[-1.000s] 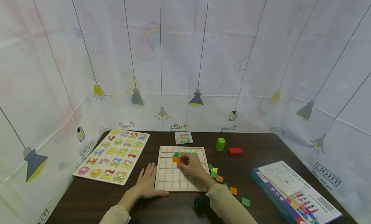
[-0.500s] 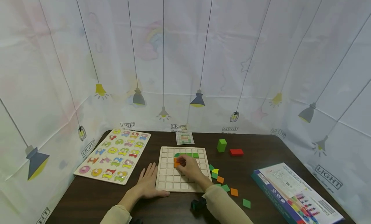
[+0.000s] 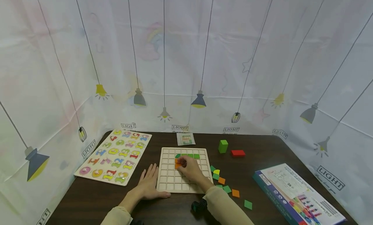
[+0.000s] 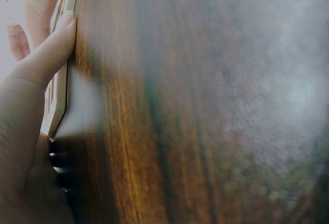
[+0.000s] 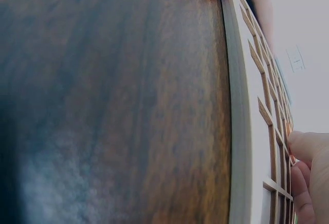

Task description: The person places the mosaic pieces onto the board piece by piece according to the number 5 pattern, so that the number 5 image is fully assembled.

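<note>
In the head view a square wooden grid board (image 3: 166,183) lies on the table. My right hand (image 3: 192,170) reaches over it, thumb and fingers pinching an orange square tile (image 3: 177,166) in the grid. Right above it is another orange tile (image 3: 176,160), partly hidden by the fingers. A row of green tiles (image 3: 197,156) runs along the board's upper part. My left hand (image 3: 149,185) lies with straight fingers along the board's left side, its thumb at the front edge; in the left wrist view the thumb (image 4: 57,41) touches the board's edge.
Several loose green, yellow and orange tiles (image 3: 235,193) lie right of the board. A number puzzle board (image 3: 99,157) stands left, a printed card (image 3: 186,139) behind. A green block (image 3: 222,146), a red block (image 3: 238,153) and a flat box (image 3: 297,192) are at the right.
My right hand has moved slightly with the orange tile, which now sits below the other orange tile instead of offset to its right. The left hand stays in place.
</note>
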Demonstrator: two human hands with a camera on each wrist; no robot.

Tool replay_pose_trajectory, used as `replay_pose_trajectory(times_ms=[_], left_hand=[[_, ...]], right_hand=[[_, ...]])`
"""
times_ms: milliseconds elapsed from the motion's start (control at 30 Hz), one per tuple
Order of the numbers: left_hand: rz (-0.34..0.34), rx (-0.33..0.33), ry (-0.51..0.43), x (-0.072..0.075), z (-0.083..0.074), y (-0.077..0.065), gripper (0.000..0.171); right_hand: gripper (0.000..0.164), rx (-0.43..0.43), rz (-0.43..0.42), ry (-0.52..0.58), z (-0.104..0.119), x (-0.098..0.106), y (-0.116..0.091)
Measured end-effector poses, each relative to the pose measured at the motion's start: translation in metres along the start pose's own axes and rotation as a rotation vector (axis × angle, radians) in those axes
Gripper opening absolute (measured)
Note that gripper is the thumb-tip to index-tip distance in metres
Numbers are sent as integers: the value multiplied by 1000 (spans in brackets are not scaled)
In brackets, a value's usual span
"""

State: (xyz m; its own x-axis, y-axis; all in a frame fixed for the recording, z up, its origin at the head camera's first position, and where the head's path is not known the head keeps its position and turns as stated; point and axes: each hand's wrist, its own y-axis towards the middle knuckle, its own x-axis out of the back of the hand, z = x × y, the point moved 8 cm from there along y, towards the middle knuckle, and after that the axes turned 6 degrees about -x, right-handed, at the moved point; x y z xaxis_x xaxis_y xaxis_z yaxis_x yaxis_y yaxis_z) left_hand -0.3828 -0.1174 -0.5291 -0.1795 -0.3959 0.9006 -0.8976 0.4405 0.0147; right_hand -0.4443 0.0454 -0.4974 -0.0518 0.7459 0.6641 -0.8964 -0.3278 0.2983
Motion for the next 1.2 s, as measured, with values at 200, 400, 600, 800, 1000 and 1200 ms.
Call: replay_pose_trajectory(times_ms=[200, 400, 600, 800, 1000, 1200], left_hand=[[2, 2, -17, 0, -2, -1, 125], [-3, 2, -23, -1, -2, -2, 125], [-26, -16, -27, -4, 2, 0, 127], [-38, -24, -30, -6, 6, 2, 127], [-26, -9, -18, -4, 5, 1, 126], [-30, -25, -37, -1, 0, 0, 127]], right_hand=[[22, -17, -8, 31, -2, 6, -3], [22, -37, -55, 61, -10, 26, -11], [22, -53, -103, 77, -23, 53, -21], [25, -116, -133, 56, -43, 80, -32], [25, -139, -148, 23, -55, 104, -50], [24, -162, -159, 22, -68, 123, -67]])
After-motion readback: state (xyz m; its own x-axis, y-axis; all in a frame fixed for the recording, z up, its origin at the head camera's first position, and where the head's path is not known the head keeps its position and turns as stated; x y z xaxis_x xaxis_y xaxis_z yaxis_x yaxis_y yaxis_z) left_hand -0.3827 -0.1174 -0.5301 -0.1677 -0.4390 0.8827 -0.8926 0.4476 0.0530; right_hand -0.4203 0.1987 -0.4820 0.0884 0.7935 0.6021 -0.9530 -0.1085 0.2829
